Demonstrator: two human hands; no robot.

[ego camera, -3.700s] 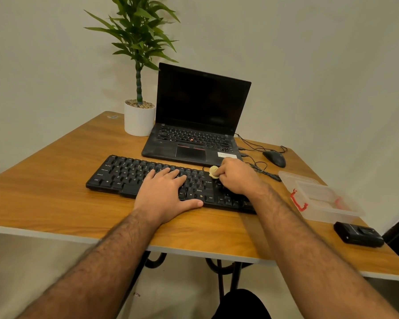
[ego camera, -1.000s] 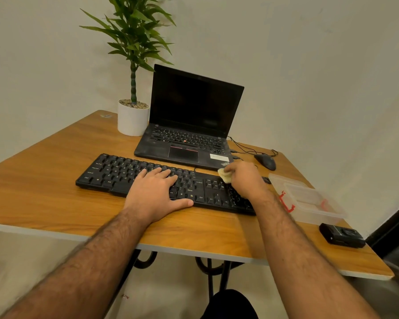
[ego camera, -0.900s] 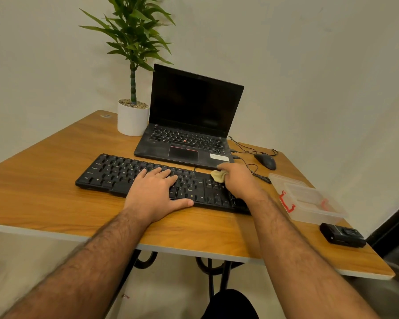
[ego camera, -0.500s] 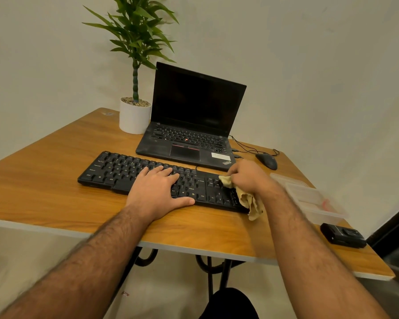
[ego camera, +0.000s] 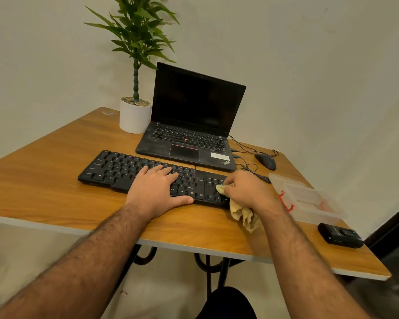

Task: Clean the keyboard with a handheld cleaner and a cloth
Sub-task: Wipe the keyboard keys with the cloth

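Plain pale walls met behind a wooden tabletop [ego camera: 44, 180] with a light edge. At its right side stood a clear plastic container [ego camera: 309, 203] with red clasps; nothing could be made out inside it. Just in front of it lay a small black device [ego camera: 340, 234]. A white pot [ego camera: 134, 117] at the back held pebbles and a green plant [ego camera: 138, 38], beside an open laptop [ego camera: 191, 125] with a dark screen. A black mouse [ego camera: 266, 161] and its cable lay right of the laptop.

The black keyboard [ego camera: 115, 168] lay across the tabletop in front of the laptop. The left hand [ego camera: 156, 192] rested flat on its middle keys, fingers [ego camera: 161, 170] straight and close together, thumb stretched out along the near edge. The right hand [ego camera: 247, 191] was over the keyboard's right end, its fingers curled round a yellowish cloth [ego camera: 244, 215]. A bunched tip of cloth showed at the fingertips and touched the keys, while the rest hung below the hand onto the tabletop just before the keyboard.
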